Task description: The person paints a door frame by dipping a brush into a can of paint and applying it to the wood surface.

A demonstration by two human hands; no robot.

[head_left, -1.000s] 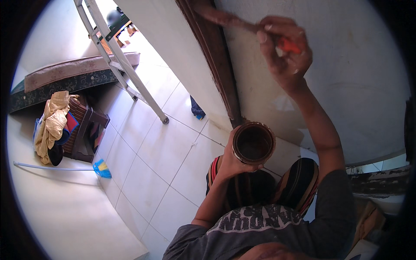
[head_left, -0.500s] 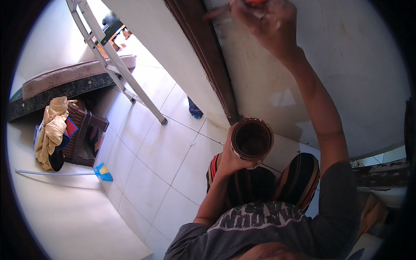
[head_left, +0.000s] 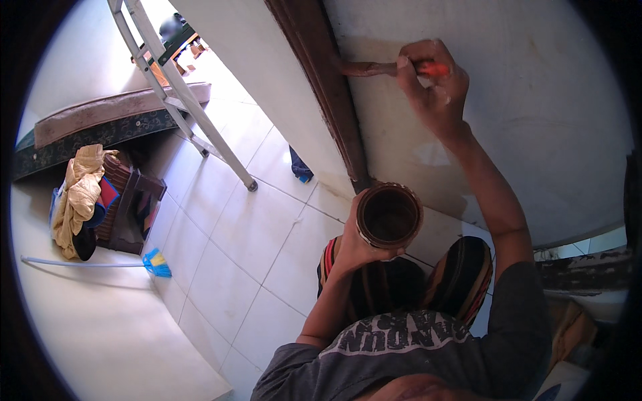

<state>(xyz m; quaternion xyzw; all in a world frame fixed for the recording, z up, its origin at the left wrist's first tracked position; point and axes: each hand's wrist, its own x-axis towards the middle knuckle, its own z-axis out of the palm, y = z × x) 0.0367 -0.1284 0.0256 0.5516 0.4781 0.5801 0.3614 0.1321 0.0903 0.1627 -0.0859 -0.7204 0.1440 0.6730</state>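
Note:
My right hand [head_left: 438,87] is closed round the orange handle of a paintbrush [head_left: 374,69]. The brush's brown tip touches the edge of a dark brown wooden door frame [head_left: 321,80], beside the pale wall [head_left: 521,87]. In front of my knees, my left hand [head_left: 359,244] grips an open paint can [head_left: 390,215] from its left side. The can is upright, with brown smears round its rim; its inside is dark, and how much it holds I cannot tell. Some of my left fingers are hidden behind the can.
At the upper left stands an aluminium ladder [head_left: 184,93], with a mattress [head_left: 120,113] behind it. A brown stool [head_left: 127,207] with a tan cloth [head_left: 80,194] on it and a blue broom [head_left: 157,262] are at the left. Dark blue cloth [head_left: 300,166] lies near the wall's foot.
My right hand has come down along the door frame with the paintbrush, nearer to me. My left hand and the paint can have stayed in place.

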